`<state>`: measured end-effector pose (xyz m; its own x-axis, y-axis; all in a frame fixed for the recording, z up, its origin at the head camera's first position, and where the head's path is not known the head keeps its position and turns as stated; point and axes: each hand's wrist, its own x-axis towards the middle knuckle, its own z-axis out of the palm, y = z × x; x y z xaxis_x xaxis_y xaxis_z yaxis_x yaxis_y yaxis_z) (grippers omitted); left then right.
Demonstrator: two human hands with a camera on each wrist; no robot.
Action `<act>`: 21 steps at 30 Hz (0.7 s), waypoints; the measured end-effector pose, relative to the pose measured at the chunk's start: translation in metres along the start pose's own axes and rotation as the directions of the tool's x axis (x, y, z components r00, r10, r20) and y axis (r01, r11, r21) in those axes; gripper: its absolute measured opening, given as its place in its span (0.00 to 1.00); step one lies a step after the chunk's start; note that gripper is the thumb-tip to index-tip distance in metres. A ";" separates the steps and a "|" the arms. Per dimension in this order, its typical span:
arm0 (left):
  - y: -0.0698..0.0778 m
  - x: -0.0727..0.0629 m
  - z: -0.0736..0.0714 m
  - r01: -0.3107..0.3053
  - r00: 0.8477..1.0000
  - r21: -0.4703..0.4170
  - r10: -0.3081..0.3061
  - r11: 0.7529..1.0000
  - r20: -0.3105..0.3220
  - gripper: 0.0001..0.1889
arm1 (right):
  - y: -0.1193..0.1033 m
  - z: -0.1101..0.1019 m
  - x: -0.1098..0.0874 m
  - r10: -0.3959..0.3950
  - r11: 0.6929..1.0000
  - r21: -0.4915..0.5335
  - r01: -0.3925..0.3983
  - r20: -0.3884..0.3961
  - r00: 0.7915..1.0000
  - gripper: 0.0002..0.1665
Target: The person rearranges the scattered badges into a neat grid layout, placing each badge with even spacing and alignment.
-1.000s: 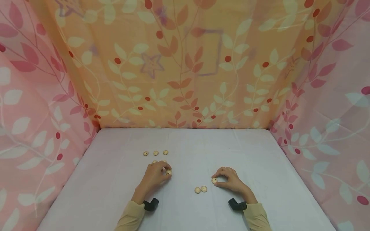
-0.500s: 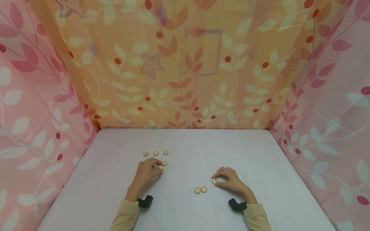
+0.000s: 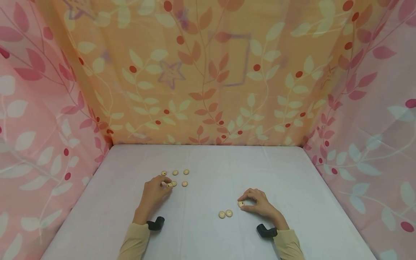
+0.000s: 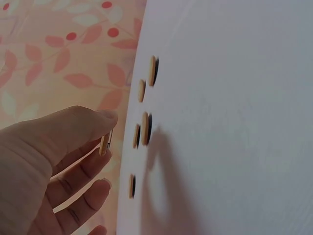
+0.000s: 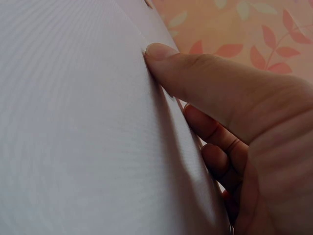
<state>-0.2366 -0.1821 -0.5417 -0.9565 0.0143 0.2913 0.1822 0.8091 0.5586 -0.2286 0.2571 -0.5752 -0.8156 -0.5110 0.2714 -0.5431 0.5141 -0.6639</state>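
Observation:
My left hand (image 3: 152, 193) pinches a small round wooden disc with dark marks (image 3: 169, 185) between thumb and fingers. In the left wrist view this pinched disc (image 4: 104, 144) is lifted off the white table. Just right of it lie two discs, a nearer one (image 3: 174, 183) and another (image 3: 185, 183). Behind them runs a row of three discs (image 3: 175, 172). On the right, the thumb and fingertips of my right hand (image 3: 258, 203) hold another disc (image 3: 241, 204) at the tabletop. The right wrist view mostly hides that disc behind the thumb.
Two more wooden discs, the left (image 3: 222, 215) and the right (image 3: 229, 213), lie side by side left of my right hand. The white-covered table (image 3: 208, 238) is bounded by a floral orange curtain (image 3: 208, 108) behind and pink floral curtains at both sides.
My left hand has moved left and slightly away from me with its pinched disc, uncovering the two discs of the nearer row. My right hand stays in place.

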 end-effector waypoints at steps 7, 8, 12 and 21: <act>-0.012 -0.002 -0.002 0.023 1.000 0.037 -0.022 0.999 -0.008 0.10 | 0.002 0.000 -0.001 0.013 1.000 0.001 -0.013 0.010 1.000 0.15; -0.013 -0.002 -0.002 0.020 1.000 0.037 -0.019 0.999 -0.013 0.10 | 0.002 0.000 -0.001 0.016 1.000 0.002 -0.016 0.011 1.000 0.15; -0.020 -0.004 -0.004 0.029 0.999 0.039 -0.029 0.999 -0.021 0.10 | 0.002 0.001 -0.001 0.017 1.000 0.005 -0.017 0.013 1.000 0.16; -0.031 -0.003 -0.011 0.088 0.996 0.037 -0.088 0.995 0.008 0.11 | 0.000 0.000 0.000 0.002 1.000 0.002 -0.002 0.007 1.000 0.16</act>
<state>-0.2368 -0.2133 -0.5510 -0.9705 -0.0526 0.2351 0.0891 0.8283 0.5532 -0.2285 0.2576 -0.5753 -0.8151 -0.5151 0.2653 -0.5413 0.5138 -0.6655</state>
